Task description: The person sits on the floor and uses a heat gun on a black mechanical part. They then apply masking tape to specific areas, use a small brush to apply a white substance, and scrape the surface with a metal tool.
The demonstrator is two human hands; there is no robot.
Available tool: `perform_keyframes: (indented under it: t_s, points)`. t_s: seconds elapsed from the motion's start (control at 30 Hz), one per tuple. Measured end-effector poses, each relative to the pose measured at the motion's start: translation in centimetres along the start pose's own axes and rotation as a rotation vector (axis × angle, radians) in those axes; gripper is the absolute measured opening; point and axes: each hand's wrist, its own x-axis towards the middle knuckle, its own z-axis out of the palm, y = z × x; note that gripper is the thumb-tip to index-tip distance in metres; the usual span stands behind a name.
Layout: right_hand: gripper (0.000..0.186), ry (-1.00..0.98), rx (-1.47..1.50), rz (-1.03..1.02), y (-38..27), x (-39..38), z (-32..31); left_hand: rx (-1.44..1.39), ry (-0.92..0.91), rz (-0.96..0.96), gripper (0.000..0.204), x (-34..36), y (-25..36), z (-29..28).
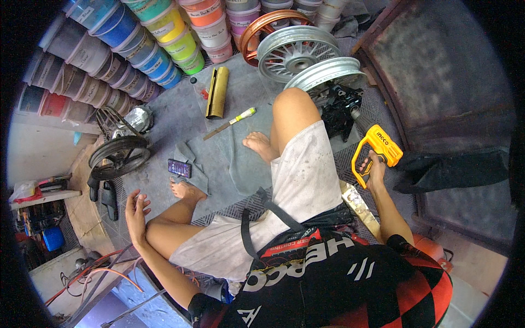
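Note:
My right hand [374, 172] is wrapped round the handle of a yellow heat gun [383, 144], out to the right of my bent knee. Its dark nozzle points toward a cluster of black metal parts [340, 112] on the floor. Over by my other knee, my left hand [136, 212] is held up with nothing in it, its fingers apart and slightly bent. A phone [179, 168] with a lit screen lies on a grey cloth [195, 177] beside my foot. In front of me lies a file or flat blade [223, 129] with a green and white handle.
Behind the blade lies a gold-coloured half-tube [217, 93]. Silver wheel rims [298, 53] and an orange rim [252, 35] stand at the back. Labelled buckets [164, 33] are stacked far left. A black wheel [120, 157] lies left; dark panels [443, 71] stand at right.

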Motion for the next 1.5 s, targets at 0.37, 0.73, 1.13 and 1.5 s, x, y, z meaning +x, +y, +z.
perform_keyframes:
  t_s: [0.37,0.73,1.13,1.5]
  points:
    - [0.019,0.011,0.036,0.006,-0.21,0.07,0.34,0.007,0.0,-0.003,0.04,0.07,-0.16,-0.16]
    - [0.019,-0.012,0.058,-0.004,-0.04,0.57,0.29,0.007,-0.005,0.009,0.04,0.15,-0.19,-0.18]
    - [0.019,-0.018,0.003,0.006,0.02,0.52,0.15,0.004,-0.01,0.004,0.04,0.23,-0.22,-0.19]
    - [0.02,0.004,-0.011,0.011,0.12,0.52,-0.24,-0.003,-0.004,0.008,0.037,0.21,-0.25,-0.12]
